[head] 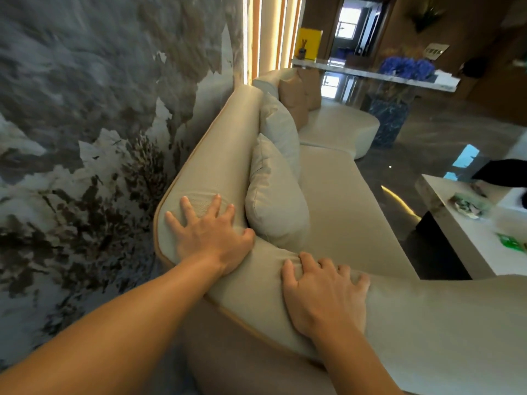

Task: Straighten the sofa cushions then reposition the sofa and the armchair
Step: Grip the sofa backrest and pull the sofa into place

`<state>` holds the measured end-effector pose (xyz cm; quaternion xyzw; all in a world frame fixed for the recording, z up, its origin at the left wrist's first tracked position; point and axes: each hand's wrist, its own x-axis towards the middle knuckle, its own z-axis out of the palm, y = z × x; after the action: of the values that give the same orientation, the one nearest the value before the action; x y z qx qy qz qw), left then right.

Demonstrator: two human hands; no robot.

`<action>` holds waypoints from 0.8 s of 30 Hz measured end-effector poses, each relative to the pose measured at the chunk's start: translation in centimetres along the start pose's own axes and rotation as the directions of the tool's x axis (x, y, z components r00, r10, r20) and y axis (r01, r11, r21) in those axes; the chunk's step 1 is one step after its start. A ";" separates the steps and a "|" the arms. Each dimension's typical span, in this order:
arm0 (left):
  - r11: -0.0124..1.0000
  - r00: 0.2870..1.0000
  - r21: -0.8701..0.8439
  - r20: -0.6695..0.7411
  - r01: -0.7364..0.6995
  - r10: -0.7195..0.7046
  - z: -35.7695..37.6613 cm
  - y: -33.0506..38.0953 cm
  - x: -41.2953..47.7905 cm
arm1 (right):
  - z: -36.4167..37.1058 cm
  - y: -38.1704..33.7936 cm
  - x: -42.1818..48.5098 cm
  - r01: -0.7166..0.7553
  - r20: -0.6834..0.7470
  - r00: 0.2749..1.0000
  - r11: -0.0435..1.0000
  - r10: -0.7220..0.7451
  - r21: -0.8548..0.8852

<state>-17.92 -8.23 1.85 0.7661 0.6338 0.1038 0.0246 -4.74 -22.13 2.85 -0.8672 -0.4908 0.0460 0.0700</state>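
Observation:
I stand at the end of a long cream sofa [336, 195] that runs away from me along the wall. My left hand [211, 235] lies flat with fingers spread on the rounded corner of its backrest. My right hand [325, 292] curls over the top of the padded end arm, fingers pressing into the upholstery. A pale cushion [273, 201] leans upright against the backrest just beyond my left hand. A second pale cushion [281, 129] stands behind it, and tan cushions [296, 95] sit at the far end. No armchair is visible.
A marbled grey wall [85, 124] runs close along the sofa's back on the left. A white low table [467, 238] with small items stands to the right. A marble console [370, 72] with blue flowers [407, 67] lies beyond, on a glossy dark floor [445, 138].

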 end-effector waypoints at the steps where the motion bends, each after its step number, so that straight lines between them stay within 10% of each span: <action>1: 1.000 1.000 -0.002 0.003 -0.006 0.006 0.0 -0.5 0.5 | 0.1 -0.6 0.3 -0.003 -0.001 1.000 1.000 0.003 -0.003; 8: 1.000 0.999 0.004 0.039 -0.019 0.018 -0.2 -3.8 3.3 | 0.9 -4.8 1.1 -0.023 0.038 0.999 0.999 0.024 -0.030; 14: 0.999 0.996 0.009 0.083 -0.038 0.037 -0.2 -6.0 4.8 | -1.8 3.0 6.1 0.075 0.415 0.905 0.996 -0.090 0.053; 24: 0.997 0.992 0.014 0.108 -0.071 0.069 -0.4 -7.5 4.8 | -1.6 6.0 4.2 -0.030 0.307 0.951 0.999 0.023 0.018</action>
<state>-24.40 -2.14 1.57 0.7925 0.6052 0.0578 0.0482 2.71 -21.69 3.35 -0.8551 -0.4836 0.1867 0.0020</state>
